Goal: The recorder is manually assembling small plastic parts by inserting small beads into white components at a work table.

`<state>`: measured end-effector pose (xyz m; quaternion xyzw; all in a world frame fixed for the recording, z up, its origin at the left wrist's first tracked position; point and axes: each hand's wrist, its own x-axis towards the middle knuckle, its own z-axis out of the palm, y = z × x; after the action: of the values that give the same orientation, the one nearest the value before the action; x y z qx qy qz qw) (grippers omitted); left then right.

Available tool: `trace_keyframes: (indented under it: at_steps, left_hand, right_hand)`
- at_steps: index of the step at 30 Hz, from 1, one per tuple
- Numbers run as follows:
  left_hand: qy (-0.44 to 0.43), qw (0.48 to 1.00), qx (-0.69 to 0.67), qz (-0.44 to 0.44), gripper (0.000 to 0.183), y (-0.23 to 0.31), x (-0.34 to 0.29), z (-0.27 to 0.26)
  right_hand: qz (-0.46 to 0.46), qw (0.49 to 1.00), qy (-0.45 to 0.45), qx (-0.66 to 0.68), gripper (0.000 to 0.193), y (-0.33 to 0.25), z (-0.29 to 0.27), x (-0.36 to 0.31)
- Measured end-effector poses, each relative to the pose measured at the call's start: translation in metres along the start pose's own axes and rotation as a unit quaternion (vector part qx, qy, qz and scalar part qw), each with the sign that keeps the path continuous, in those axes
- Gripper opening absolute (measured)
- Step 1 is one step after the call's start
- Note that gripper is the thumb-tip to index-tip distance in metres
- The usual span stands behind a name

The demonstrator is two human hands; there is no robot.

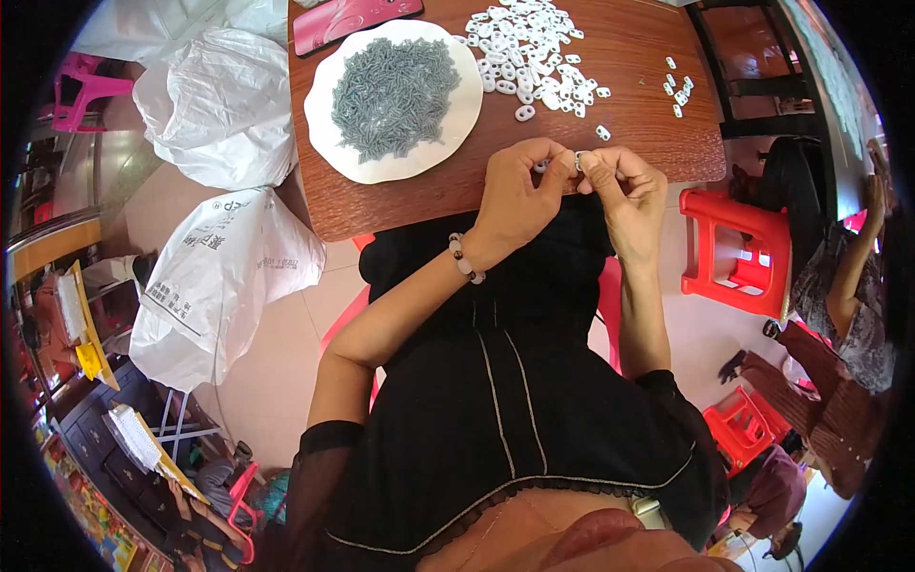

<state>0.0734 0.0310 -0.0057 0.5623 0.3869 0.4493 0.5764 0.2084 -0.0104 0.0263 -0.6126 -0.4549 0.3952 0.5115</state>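
The left grip (pixel 522 197) and right grip (pixel 629 191) meet over the near edge of the tabletop (pixel 640 110), together pinching a white piece (pixel 579 160). Beyond them lies a heap (pixel 522 59) of similar ones; leftward, a plate (pixel 324 145) of grey rods (pixel 396 100).

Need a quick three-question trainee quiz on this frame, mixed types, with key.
1. What is pinched where the fingertips of the left hand and right hand meet?
2. True or false: the beaded bracelet is on the left wrist.
3. The gray spring-like pieces lie: A) in a sack; B) on the white plate; C) on a red stool.

Key: 1. A small white piece. 2. True. 3. B.
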Motion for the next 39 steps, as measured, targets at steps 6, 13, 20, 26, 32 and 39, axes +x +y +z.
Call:
trace_keyframes:
  at_steps: [6,13,20,26,32,39]
  left_hand:
    - [-0.001,0.999,-0.015,-0.035,0.016,-0.005,-0.003,0.001]
    - [-0.018,0.999,-0.027,-0.035,0.018,0.000,-0.003,-0.007]
    - [-0.040,0.990,-0.089,-0.098,0.019,-0.001,-0.003,-0.010]
    - [-0.030,0.993,-0.077,-0.082,0.019,0.001,-0.003,-0.007]
    - [-0.024,0.999,0.024,-0.035,0.019,0.002,-0.002,-0.008]
    - [-0.026,0.998,-0.014,-0.056,0.025,0.004,0.003,-0.009]
  right_hand:
    - [0.013,0.999,0.017,0.029,0.013,-0.003,0.006,0.001]
    - [0.007,1.000,-0.021,-0.022,0.012,-0.006,0.001,0.008]
    - [0.000,0.999,-0.037,-0.029,0.011,-0.008,-0.001,0.010]
    - [0.003,0.999,-0.032,-0.006,0.011,-0.006,0.000,0.008]
    - [0.011,0.999,-0.034,-0.033,0.012,-0.001,-0.001,0.007]
    - [0.040,0.998,-0.022,0.042,0.011,-0.003,0.002,0.011]
